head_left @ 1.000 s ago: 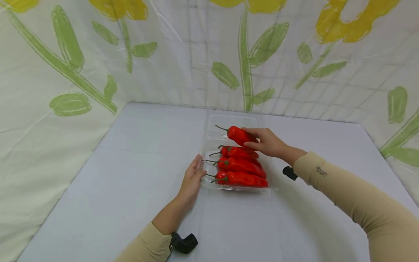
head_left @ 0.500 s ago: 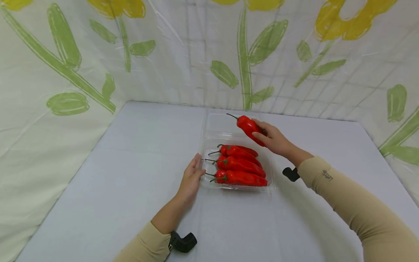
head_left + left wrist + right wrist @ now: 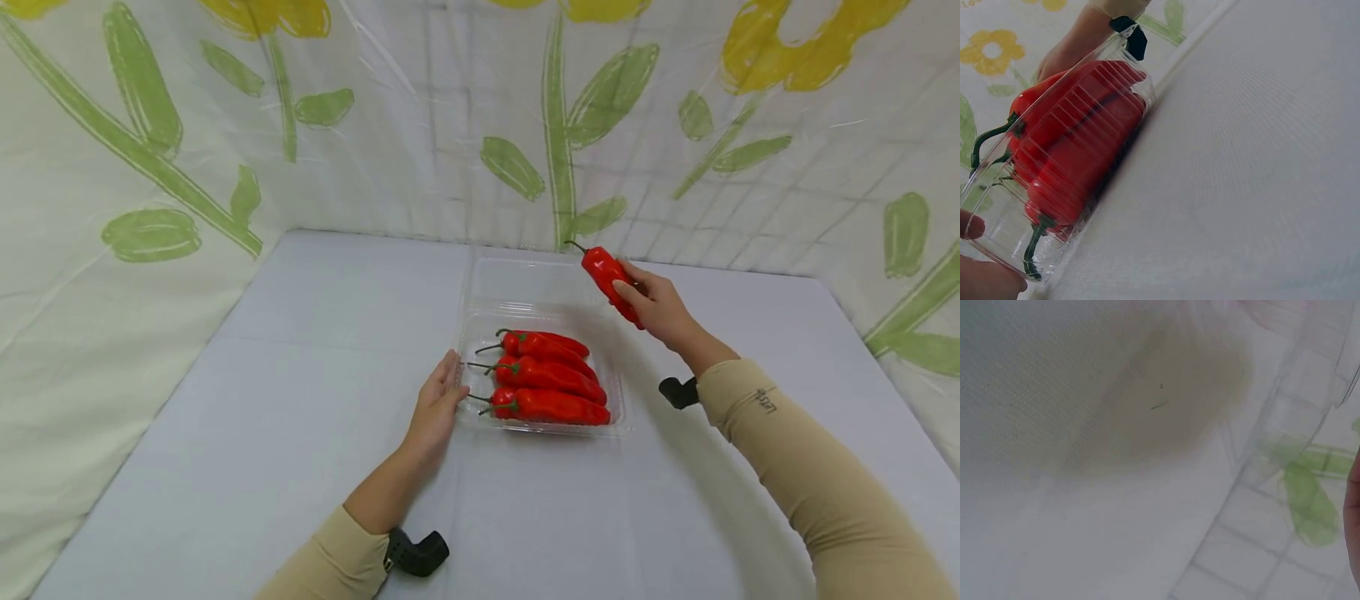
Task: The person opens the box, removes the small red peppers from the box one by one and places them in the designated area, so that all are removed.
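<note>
My right hand (image 3: 656,307) grips a long red pepper (image 3: 602,268) by its lower half, raised above the far right of a clear plastic container. The pepper is tilted, its green stem pointing up and left. More red peppers (image 3: 551,377) lie side by side inside the container (image 3: 618,392), stems to the left. At the container's left side, my left hand (image 3: 435,410) holds the rim between thumb and fingers. The left wrist view shows peppers (image 3: 1079,150) through the ribbed wall, with fingertips (image 3: 991,278) at the corner. Only a sliver of hand (image 3: 1352,519) appears in the right wrist view.
The container's clear lid (image 3: 528,279) lies folded back toward the far table edge. A white cloth covers the table (image 3: 315,375). Behind it hangs a pale curtain (image 3: 397,125) with yellow flowers and green leaves. Black wrist devices (image 3: 418,554) sit below both cuffs.
The right hand has lifted its pepper off the pile and carried it away and to the right, tilting it more steeply. The left hand and the container stay nearly where they were.
</note>
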Motion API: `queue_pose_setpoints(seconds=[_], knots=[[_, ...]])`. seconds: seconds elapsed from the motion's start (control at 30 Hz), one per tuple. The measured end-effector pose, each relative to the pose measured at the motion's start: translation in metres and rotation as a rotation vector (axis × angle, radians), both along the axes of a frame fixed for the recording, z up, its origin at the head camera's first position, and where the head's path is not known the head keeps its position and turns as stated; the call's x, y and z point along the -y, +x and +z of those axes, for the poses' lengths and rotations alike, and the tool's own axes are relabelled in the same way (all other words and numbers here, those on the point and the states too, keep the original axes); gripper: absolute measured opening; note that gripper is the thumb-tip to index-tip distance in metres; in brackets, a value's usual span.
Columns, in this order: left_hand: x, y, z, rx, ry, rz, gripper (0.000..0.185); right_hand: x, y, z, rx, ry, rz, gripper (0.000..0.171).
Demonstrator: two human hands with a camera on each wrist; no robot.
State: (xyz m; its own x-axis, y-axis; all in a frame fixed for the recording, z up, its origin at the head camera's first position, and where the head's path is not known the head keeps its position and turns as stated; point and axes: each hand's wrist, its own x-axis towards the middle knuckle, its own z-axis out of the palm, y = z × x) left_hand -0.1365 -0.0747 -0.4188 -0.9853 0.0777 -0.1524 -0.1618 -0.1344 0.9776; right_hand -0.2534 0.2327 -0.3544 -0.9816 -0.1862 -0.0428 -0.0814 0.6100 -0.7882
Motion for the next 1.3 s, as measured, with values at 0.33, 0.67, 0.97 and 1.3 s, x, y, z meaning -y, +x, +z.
queue_pose_setpoints(seconds=[0.33, 0.67, 0.97, 1.3], knots=[[0.0, 0.002, 0.002, 0.014, -0.02, 0.006, 0.058, -0.015, -0.013, -0.019, 0.034, -0.111, -0.199, 0.061], [0.0, 0.003, 0.001, 0.005, -0.019, 0.007, 0.057, -0.019, -0.027, -0.024, 0.114, -0.193, -0.295, 0.064], [0.0, 0.002, 0.002, -0.005, -0.01, 0.011, 0.057, -0.022, -0.043, -0.029, 0.151, -0.188, -0.359, 0.064], [-0.001, 0.002, 0.001, -0.004, 0.012, 0.014, 0.058, -0.017, -0.055, -0.037, 0.194, -0.137, -0.416, 0.061]])
